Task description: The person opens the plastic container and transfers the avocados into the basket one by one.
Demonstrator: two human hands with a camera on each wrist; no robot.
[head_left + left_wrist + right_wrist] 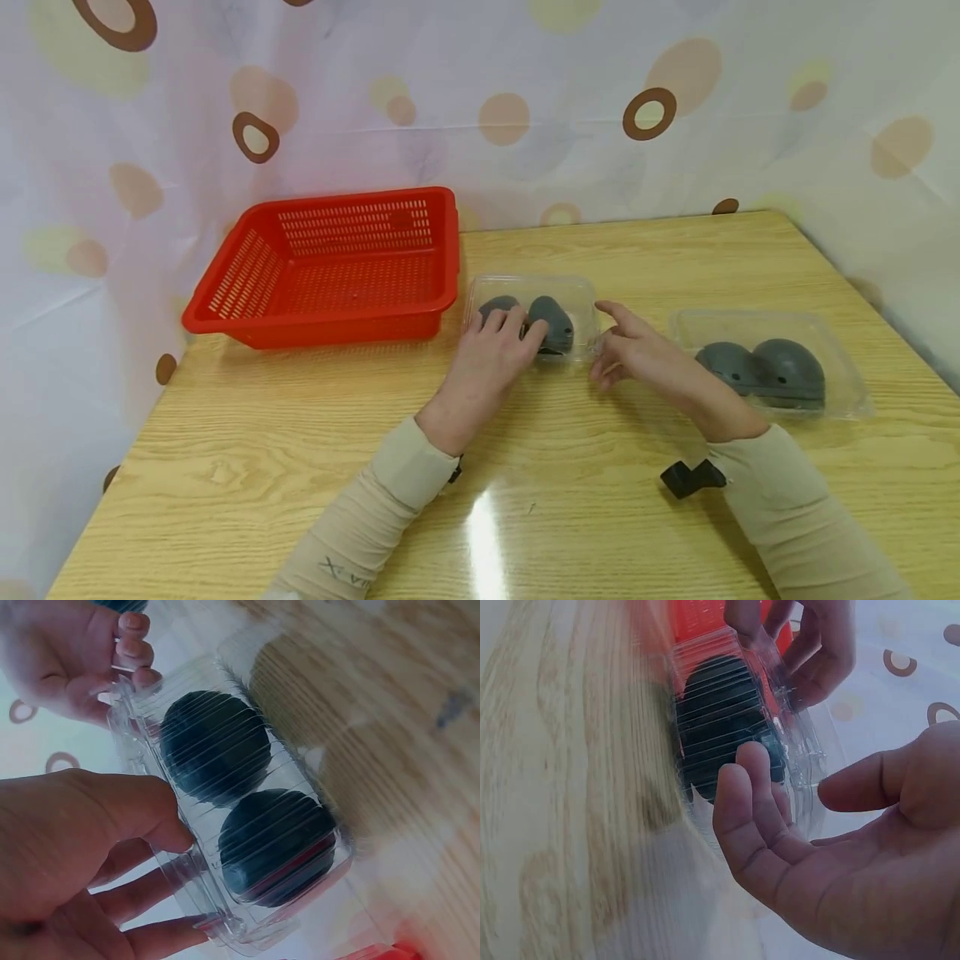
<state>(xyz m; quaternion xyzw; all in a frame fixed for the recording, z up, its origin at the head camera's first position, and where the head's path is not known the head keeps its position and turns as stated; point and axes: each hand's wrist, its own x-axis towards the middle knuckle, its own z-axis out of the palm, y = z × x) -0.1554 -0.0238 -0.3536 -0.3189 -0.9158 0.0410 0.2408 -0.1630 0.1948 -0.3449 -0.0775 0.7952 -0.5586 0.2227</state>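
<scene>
A clear plastic clamshell box (585,300) with a ribbed side stands mid-table. Inside lie two dark, egg-shaped fruits that look like avocados (215,748). My left hand (491,354) grips the box at its left and near part, thumb on the rim and fingers round behind it in the left wrist view. At the right corner my right hand (637,354) has its fingers loosely bent, fingertips (735,784) overlapping the box's side. Its thumb stands apart from them in the right wrist view.
A red plastic basket (330,321) with slotted walls stands at the back left. To the right lies a second clear box (843,367) with two more dark fruits (787,367). A patterned curtain (540,167) hangs behind the wooden table (300,433).
</scene>
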